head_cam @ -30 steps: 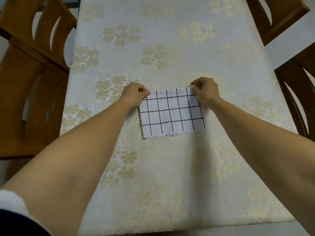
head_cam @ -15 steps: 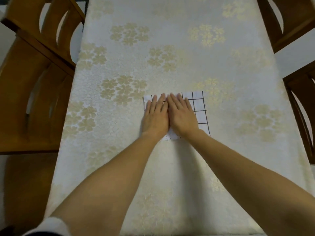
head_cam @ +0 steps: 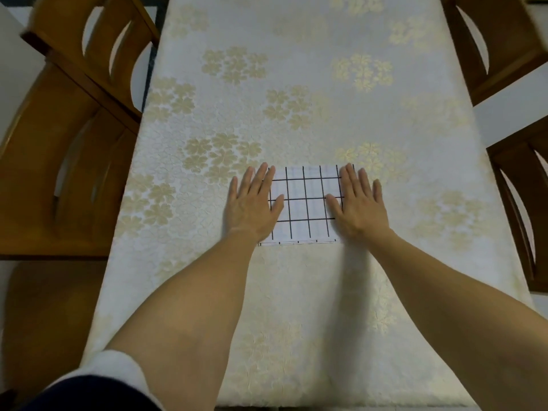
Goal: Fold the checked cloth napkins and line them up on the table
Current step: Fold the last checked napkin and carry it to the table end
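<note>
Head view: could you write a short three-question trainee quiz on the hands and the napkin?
1. True or false: the left hand and right hand both lie flat, fingers straight, over the side edges of the checked napkin.
2. How many checked napkins show on the floral tablecloth? A: one. B: two. C: four.
3. What furniture stands beside the tablecloth on both sides?

Key: 1 true; 2 A; 3 wooden chairs.
</note>
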Motion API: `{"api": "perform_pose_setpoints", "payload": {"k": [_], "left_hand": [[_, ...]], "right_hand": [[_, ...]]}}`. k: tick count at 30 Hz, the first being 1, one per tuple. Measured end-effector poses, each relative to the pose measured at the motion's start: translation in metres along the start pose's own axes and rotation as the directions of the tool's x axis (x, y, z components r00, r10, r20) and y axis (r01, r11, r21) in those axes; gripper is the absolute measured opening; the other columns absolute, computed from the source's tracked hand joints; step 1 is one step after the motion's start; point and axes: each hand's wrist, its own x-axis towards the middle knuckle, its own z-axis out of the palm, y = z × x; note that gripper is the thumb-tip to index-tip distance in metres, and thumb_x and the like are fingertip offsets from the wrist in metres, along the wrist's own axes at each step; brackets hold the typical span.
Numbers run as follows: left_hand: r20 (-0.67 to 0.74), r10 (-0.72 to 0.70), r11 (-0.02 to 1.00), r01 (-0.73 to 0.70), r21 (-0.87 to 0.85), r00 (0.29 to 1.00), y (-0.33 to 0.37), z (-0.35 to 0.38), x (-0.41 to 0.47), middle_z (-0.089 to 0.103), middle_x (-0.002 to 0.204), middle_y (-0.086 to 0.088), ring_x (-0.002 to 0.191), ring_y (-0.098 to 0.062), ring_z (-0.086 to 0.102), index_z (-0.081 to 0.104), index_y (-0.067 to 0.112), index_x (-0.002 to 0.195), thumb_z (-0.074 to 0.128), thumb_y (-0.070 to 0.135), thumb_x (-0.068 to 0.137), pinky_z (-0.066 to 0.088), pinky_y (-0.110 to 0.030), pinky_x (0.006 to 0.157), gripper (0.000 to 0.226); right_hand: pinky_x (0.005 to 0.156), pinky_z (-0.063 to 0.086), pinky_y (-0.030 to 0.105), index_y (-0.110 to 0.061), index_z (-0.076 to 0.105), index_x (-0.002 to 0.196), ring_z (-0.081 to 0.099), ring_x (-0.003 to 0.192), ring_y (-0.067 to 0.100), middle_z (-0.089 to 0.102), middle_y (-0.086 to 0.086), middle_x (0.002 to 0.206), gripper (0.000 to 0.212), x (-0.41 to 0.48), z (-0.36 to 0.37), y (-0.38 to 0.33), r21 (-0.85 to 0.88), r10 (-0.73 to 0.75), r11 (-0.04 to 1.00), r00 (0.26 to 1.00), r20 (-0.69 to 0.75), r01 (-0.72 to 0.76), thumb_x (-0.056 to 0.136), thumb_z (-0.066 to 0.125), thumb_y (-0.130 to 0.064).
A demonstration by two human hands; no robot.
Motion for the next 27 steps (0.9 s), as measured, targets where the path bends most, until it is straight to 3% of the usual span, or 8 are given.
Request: {"api": "perform_pose_setpoints", "payload": {"k": [4, 6, 9, 11, 13, 19, 25, 27], "left_hand": [[0.058, -0.013, 1.0, 0.014, -0.015, 0.998, -0.006, -0.01, -0.002, -0.03, 0.165, 0.003, 0.153, -0.019, -0.024, -0.023, 0.021, 0.158, 0.001, 0.061, 0.103, -0.012, -0.048, 0.125, 0.072], [0.023, -0.026, 0.998, 0.028, -0.063, 0.999, 0.005, -0.02, -0.004, -0.035, 0.161, -0.002, 0.153, -0.024, -0.027, -0.02, 0.016, 0.158, 0.009, 0.056, 0.106, -0.016, -0.046, 0.124, 0.071], [-0.061, 0.094, 0.984, -0.102, -0.145, 0.994, 0.037, -0.026, -0.004, -0.025, 0.166, -0.004, 0.154, -0.022, -0.021, -0.01, 0.011, 0.16, 0.025, 0.026, 0.112, -0.012, -0.042, 0.126, 0.062], [0.013, 0.132, 0.973, -0.127, -0.193, 0.991, 0.051, -0.02, -0.004, -0.019, 0.169, -0.004, 0.155, -0.019, -0.02, -0.01, 0.01, 0.161, 0.03, 0.014, 0.109, -0.007, -0.04, 0.127, 0.066], [0.059, 0.111, 0.987, -0.103, -0.123, 0.992, 0.051, -0.007, -0.004, -0.02, 0.169, -0.003, 0.155, -0.019, -0.021, -0.015, 0.012, 0.16, 0.027, 0.024, 0.109, -0.008, -0.039, 0.127, 0.067], [0.03, 0.025, 1.0, -0.024, -0.014, 0.999, 0.022, 0.0, -0.017, -0.026, 0.166, 0.005, 0.154, -0.019, -0.022, -0.021, 0.025, 0.159, 0.003, 0.062, 0.102, -0.007, -0.047, 0.126, 0.072], [0.05, -0.05, 0.998, 0.049, 0.03, 0.997, -0.018, -0.003, -0.029, -0.033, 0.164, 0.003, 0.152, -0.02, -0.027, -0.029, 0.019, 0.156, -0.011, 0.07, 0.096, -0.008, -0.049, 0.126, 0.08], [0.026, -0.076, 0.996, 0.077, -0.055, 0.997, -0.014, -0.012, -0.028, -0.029, 0.165, -0.001, 0.154, -0.02, -0.024, -0.023, 0.017, 0.158, -0.005, 0.067, 0.099, -0.008, -0.047, 0.126, 0.079]], "right_hand": [[0.124, -0.011, 0.051, -0.016, -0.005, 0.162, -0.016, 0.155, 0.029, -0.01, 0.002, 0.17, 0.077, 0.007, -0.01, -0.004, -0.064, 0.021, 0.998, 0.999, 0.046, -0.018, 0.103, 0.016, -0.061], [0.125, -0.01, 0.05, -0.014, 0.001, 0.162, -0.011, 0.156, 0.028, -0.004, 0.004, 0.17, 0.073, 0.007, -0.018, -0.015, -0.092, -0.018, 0.996, 0.999, -0.035, 0.015, 0.105, 0.023, -0.053], [0.126, -0.007, 0.046, -0.012, 0.01, 0.162, -0.001, 0.156, 0.026, 0.005, 0.004, 0.169, 0.061, 0.009, -0.022, -0.05, -0.013, -0.161, 0.987, 0.978, -0.132, 0.16, 0.109, 0.023, -0.039], [0.126, -0.007, 0.045, -0.013, 0.014, 0.161, 0.001, 0.156, 0.027, 0.01, 0.005, 0.169, 0.056, 0.012, -0.012, -0.073, 0.045, -0.21, 0.976, 0.973, -0.097, 0.215, 0.11, 0.022, -0.035], [0.125, -0.009, 0.044, -0.019, 0.011, 0.162, -0.005, 0.156, 0.024, 0.005, 0.001, 0.17, 0.057, 0.008, 0.001, -0.077, 0.102, -0.18, 0.978, 0.983, -0.033, 0.183, 0.11, 0.018, -0.04], [0.125, -0.012, 0.044, -0.032, -0.017, 0.159, -0.028, 0.151, 0.019, -0.026, -0.01, 0.165, 0.071, -0.017, 0.005, -0.023, 0.0, -0.058, 0.998, 0.998, -0.01, 0.058, 0.1, 0.001, -0.068], [0.125, -0.011, 0.049, -0.028, -0.021, 0.158, -0.027, 0.151, 0.024, -0.026, -0.008, 0.166, 0.082, -0.015, -0.011, 0.028, -0.068, 0.0, 0.998, 0.996, 0.091, 0.006, 0.095, 0.0, -0.076], [0.124, -0.013, 0.047, -0.023, -0.017, 0.159, -0.025, 0.152, 0.026, -0.024, -0.004, 0.166, 0.081, -0.013, -0.011, 0.02, -0.052, 0.018, 0.999, 0.999, 0.041, -0.016, 0.098, 0.003, -0.072]]}}
